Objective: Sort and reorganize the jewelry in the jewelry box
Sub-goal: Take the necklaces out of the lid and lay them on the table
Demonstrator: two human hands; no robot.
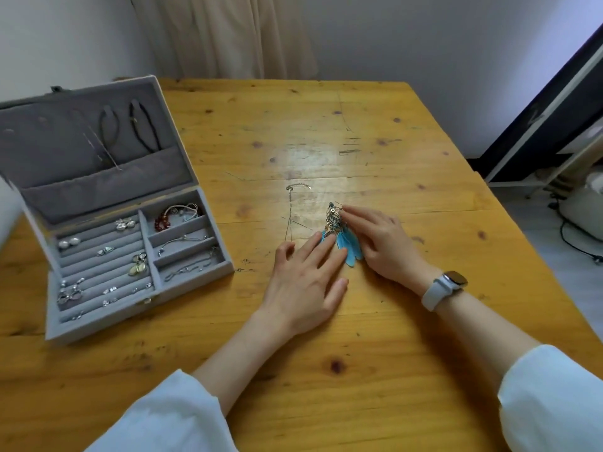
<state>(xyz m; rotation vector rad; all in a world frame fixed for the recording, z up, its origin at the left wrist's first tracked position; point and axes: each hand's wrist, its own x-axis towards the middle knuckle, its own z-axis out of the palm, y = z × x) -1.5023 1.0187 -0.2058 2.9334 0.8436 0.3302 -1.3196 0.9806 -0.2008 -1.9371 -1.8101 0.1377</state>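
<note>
- While the jewelry box (137, 256) stands open well left, feather earrings (341, 234) lie on the table (391, 141).
- Left hand (305, 282), right hand (381, 239): fingers straight, touching them.
- Judged light, fragile; lift by metal hooks.

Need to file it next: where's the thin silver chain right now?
In the head view, the silver chain lies on the table, just left of the feather earrings, beyond the left hand.
</note>
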